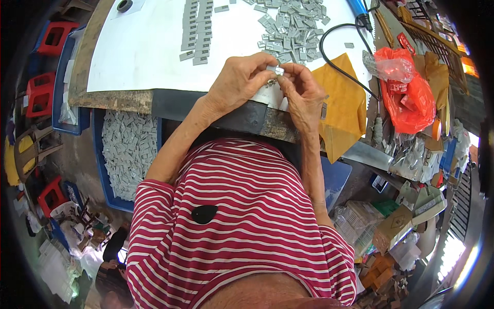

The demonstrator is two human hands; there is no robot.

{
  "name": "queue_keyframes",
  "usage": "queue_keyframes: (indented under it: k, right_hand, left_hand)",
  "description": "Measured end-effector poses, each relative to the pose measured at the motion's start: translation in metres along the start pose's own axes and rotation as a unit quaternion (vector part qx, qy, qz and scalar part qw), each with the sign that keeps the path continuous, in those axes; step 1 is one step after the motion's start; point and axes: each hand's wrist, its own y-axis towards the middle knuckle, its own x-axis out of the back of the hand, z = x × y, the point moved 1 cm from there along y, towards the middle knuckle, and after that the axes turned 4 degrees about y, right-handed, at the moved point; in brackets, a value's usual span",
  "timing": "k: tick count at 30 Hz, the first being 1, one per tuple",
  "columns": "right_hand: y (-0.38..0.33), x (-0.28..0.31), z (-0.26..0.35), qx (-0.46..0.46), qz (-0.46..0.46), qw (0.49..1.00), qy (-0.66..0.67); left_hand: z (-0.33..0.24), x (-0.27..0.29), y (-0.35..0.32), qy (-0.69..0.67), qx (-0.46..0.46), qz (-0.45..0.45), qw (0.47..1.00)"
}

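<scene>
Hands meet at the near edge of a white-covered worktable point(144, 46), seen from my head camera looking straight down over a red-and-white striped shirt point(242, 221). My left hand point(239, 80) and right hand point(303, 92) pinch one small grey rectangular part point(276, 69) between thumbs and fingertips, both closed snugly on it and lifted just above the table edge, I judge so the eyes can check it up close. Whether something smaller is being fitted to it, I cannot tell.

Beyond the hands lies a loose heap of grey parts point(290, 31), within easy reach. To its left, neat rows of the same parts point(195, 31) are lined up. A black cable point(334, 56) curls across a yellow envelope point(342, 103) on the right. A red plastic bag point(409, 98) sits farther right. Below the table on the left, a blue crate point(103, 175) holds many more grey pieces.
</scene>
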Motion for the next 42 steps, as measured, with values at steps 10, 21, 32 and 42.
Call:
queue_keyframes:
  k: [10, 21, 32, 42]
  right_hand:
    - [0.002, 0.001, -0.003, 0.002, 0.006, 0.999, -0.031]
    - [-0.002, 0.011, 0.000, 0.037, -0.034, 0.997, -0.059]
    - [-0.017, 0.026, -0.004, 0.072, -0.034, 0.985, -0.151]
    - [-0.026, 0.032, 0.000, 0.082, -0.061, 0.984, -0.144]
  left_hand:
    - [0.004, 0.003, 0.005, 0.164, -0.180, -0.044, 0.969]
    - [0.040, 0.037, 0.045, 0.307, -0.151, -0.193, 0.920]
    - [0.064, 0.049, 0.056, 0.448, -0.061, -0.254, 0.855]
    - [0.062, 0.047, 0.053, 0.491, -0.079, -0.245, 0.832]
